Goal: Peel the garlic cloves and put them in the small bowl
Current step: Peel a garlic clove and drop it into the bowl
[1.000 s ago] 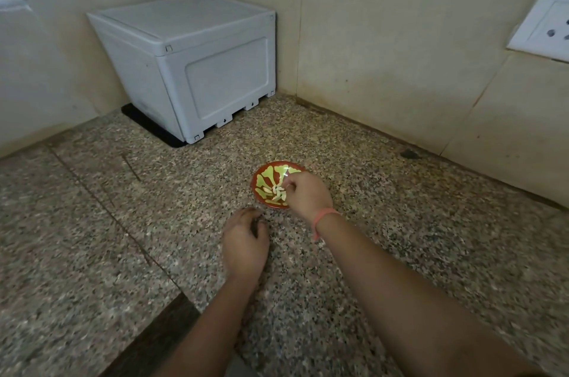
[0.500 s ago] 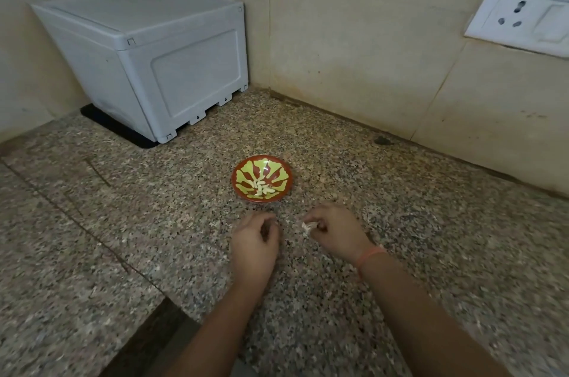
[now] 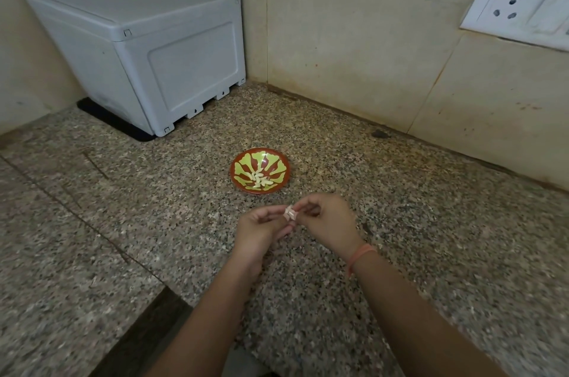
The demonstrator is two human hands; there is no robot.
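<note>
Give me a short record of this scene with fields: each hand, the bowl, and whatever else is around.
left hand: pinches a garlic clove
right hand: pinches the same clove; orange band on the wrist
bowl: on the counter, just beyond the hands
in bowl: several peeled cloves
elsewhere: white box in the corner, socket on the wall

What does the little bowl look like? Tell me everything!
The small bowl is round and shallow, reddish-brown with yellow-green leaf shapes fanning out inside. It looks glossy, like glazed clay. It sits upright on the speckled stone counter, with a little pile of peeled garlic cloves in its middle.
</note>
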